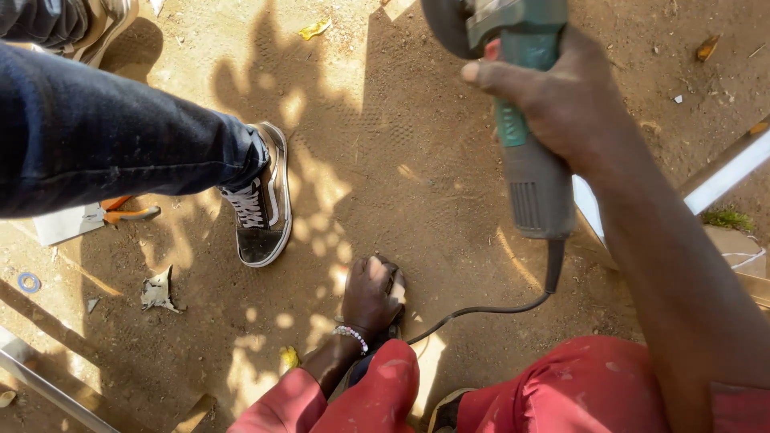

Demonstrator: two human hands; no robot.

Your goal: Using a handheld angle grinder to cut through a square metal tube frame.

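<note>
Nearest the camera: the right forearm and the red trouser legs [593, 385] of the person, who appears crouched over bare, sunlit dirt ground [385, 160].

Right hand [561, 100]: clenched around the body of a green-and-grey angle grinder [525, 120], thumb laid across the near side. The tool is held in the air at the top of the view, above the ground, its dark guard [441, 24] partly cut off by the frame edge. Its black power cord [481, 309] trails from the tail down to the ground.

Left hand [370, 293]: lowered to the ground, closed over a small dark object near the person's foot; what the object is cannot be told. A beaded bracelet [351, 335] sits on the wrist.

Handling assessment: the grinder looks rigid, dense and front-heavy, with a hard plastic shell. The mid-body grip is the sound place to hold it, clear of the guard and of the rear vents. One-handed hold appears adequate for carrying; the cord could snag.

Surroundings: another person's denim leg [104, 136] and black-and-white sneaker [263, 204] stand well to the left. Pale metal bars [722, 172] lie at the right edge. Scraps of paper [158, 290] and a small blue ring [29, 281] lie scattered.
</note>
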